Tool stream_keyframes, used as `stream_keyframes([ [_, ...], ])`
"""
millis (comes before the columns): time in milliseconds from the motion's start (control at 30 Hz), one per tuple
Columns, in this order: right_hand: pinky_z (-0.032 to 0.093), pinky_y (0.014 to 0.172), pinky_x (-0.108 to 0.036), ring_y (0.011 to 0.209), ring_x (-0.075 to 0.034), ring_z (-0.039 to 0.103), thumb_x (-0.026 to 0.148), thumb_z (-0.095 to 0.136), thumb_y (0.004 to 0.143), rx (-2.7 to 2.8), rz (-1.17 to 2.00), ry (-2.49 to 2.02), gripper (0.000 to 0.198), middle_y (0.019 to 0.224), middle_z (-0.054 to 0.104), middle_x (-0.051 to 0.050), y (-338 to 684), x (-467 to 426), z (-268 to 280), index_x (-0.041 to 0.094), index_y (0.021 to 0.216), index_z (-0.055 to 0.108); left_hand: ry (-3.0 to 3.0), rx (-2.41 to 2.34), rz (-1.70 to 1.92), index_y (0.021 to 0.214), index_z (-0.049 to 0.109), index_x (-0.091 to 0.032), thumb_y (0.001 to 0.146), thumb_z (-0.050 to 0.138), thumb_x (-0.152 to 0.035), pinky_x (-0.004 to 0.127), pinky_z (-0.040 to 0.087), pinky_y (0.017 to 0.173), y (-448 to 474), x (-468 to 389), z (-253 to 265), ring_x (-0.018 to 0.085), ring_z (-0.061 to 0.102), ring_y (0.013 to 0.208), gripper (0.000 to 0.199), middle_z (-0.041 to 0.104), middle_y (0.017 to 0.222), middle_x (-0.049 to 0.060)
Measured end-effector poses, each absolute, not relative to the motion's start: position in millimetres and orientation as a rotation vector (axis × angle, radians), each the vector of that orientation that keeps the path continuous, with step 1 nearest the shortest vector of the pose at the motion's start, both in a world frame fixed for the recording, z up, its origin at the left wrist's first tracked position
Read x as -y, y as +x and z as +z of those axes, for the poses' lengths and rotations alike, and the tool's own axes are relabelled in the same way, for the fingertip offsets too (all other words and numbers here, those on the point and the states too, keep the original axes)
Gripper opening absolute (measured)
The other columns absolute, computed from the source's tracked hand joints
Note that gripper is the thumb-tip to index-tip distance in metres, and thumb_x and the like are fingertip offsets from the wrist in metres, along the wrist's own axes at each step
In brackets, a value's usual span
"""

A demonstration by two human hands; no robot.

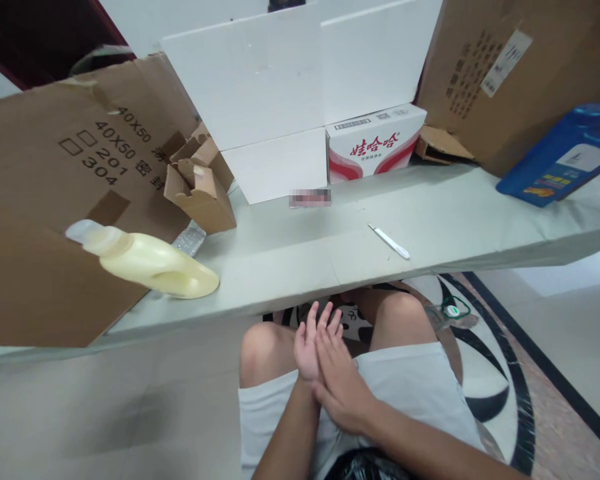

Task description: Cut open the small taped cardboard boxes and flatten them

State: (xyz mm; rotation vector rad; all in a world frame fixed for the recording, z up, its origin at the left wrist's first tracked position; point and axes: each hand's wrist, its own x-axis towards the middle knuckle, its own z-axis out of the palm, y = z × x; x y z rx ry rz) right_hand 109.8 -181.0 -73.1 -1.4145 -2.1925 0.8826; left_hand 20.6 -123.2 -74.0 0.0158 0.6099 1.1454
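Over my lap, below the table edge, my left hand [309, 347] lies palm up with its fingers stretched out and apart. My right hand [344, 381] rests flat across the left palm and wrist, its fingers extended. I see nothing held in either hand. Beyond them on the table lies a scalpel [390, 241] with a white handle, its thin metal tip pointing away to the left. Farther back is a small flat item [310, 198], blurred out so I cannot make out what it is.
A pale yellow bottle [155, 263] and small cardboard boxes [205, 193] stand left on the covered table [300, 267]. A blue bottle [563, 157] stands right. Behind are white panels [270, 73], a white-and-red carton [375, 143] and large cardboard sheets [525, 73].
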Motion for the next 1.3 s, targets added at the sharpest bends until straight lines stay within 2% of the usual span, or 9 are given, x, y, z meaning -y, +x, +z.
stream_keyframes([
  [100, 0.021, 0.123, -0.060, 0.156, -0.034, 0.005, 0.049, 0.042, 0.097, 2.232, 0.967, -1.128, 0.073, 0.169, 0.008, -0.010, 100, 187, -53, 0.017, 0.160, 0.024, 0.001, -0.617, 1.139, 0.138, 0.054, -0.027, 0.093, 0.033, -0.050, 0.048, 0.030, 0.117, 33, 126, -91, 0.027, 0.037, 0.148, 0.055, 0.051, 0.152, 0.011],
  [233, 0.021, 0.122, -0.063, 0.156, -0.032, 0.015, 0.039, 0.044, 0.097, 2.187, 0.906, -1.344, 0.060, 0.168, 0.017, 0.001, 105, 160, -43, 0.036, 0.156, 0.033, -0.093, -0.571, 0.946, 0.130, 0.062, -0.020, 0.085, 0.034, -0.071, 0.053, 0.024, 0.119, 53, 156, -104, 0.033, 0.030, 0.152, 0.073, 0.050, 0.151, 0.017],
  [433, 0.019, 0.122, -0.064, 0.155, -0.034, 0.018, 0.030, 0.039, 0.098, 2.145, 0.771, -1.670, 0.056, 0.165, 0.026, -0.005, 130, 130, -61, 0.023, 0.154, 0.042, -0.102, -0.504, 0.950, 0.143, 0.055, -0.026, 0.093, 0.038, -0.057, 0.050, 0.020, 0.124, 48, 168, -74, 0.028, 0.031, 0.152, 0.061, 0.049, 0.154, 0.008],
  [533, 0.020, 0.123, -0.062, 0.154, -0.034, 0.021, 0.032, 0.039, 0.099, 2.205, 0.708, -1.674, 0.055, 0.164, 0.030, -0.006, 133, 140, -63, 0.022, 0.153, 0.044, -0.074, -0.517, 0.957, 0.143, 0.055, -0.019, 0.093, 0.036, -0.055, 0.054, 0.022, 0.123, 37, 156, -65, 0.032, 0.035, 0.150, 0.065, 0.050, 0.153, 0.014],
  [633, 0.019, 0.124, -0.059, 0.155, -0.034, 0.018, 0.035, 0.039, 0.098, 2.242, 0.768, -1.610, 0.062, 0.165, 0.024, -0.010, 129, 159, -59, 0.014, 0.157, 0.035, -0.035, -0.565, 0.989, 0.143, 0.054, -0.014, 0.091, 0.037, -0.054, 0.057, 0.026, 0.121, 23, 141, -64, 0.036, 0.036, 0.148, 0.067, 0.049, 0.152, 0.019],
  [867, 0.019, 0.125, -0.056, 0.156, -0.036, 0.004, 0.042, 0.052, 0.091, 2.220, 1.127, -1.221, 0.090, 0.166, 0.002, -0.022, 113, 190, -39, -0.002, 0.158, 0.012, 0.113, -0.685, 1.205, 0.135, 0.056, -0.028, 0.088, 0.044, -0.045, 0.047, 0.033, 0.116, 21, 107, -75, 0.027, 0.036, 0.149, 0.051, 0.049, 0.153, 0.010],
  [967, 0.017, 0.125, -0.056, 0.156, -0.033, 0.010, 0.039, 0.050, 0.092, 2.197, 1.086, -1.188, 0.081, 0.167, 0.009, -0.016, 115, 177, -33, 0.008, 0.160, 0.020, 0.049, -0.751, 1.146, 0.132, 0.059, -0.025, 0.086, 0.042, -0.054, 0.049, 0.031, 0.117, 37, 115, -86, 0.029, 0.030, 0.152, 0.057, 0.048, 0.153, 0.012],
  [1133, 0.018, 0.123, -0.060, 0.154, -0.031, 0.022, 0.033, 0.047, 0.093, 2.175, 0.918, -1.242, 0.062, 0.165, 0.028, -0.005, 128, 151, -38, 0.026, 0.154, 0.042, 0.005, -0.672, 1.201, 0.137, 0.057, -0.043, 0.087, 0.046, -0.054, 0.044, 0.026, 0.123, 55, 144, -82, 0.024, 0.015, 0.157, 0.053, 0.034, 0.163, -0.010],
  [1300, 0.017, 0.122, -0.064, 0.154, -0.032, 0.023, 0.030, 0.041, 0.095, 2.165, 0.793, -1.432, 0.056, 0.164, 0.031, -0.005, 148, 132, -47, 0.027, 0.151, 0.047, -0.020, -0.643, 1.061, 0.149, 0.048, -0.025, 0.094, 0.039, -0.048, 0.049, 0.022, 0.125, 59, 155, -50, 0.029, 0.028, 0.153, 0.061, 0.042, 0.160, 0.007],
])
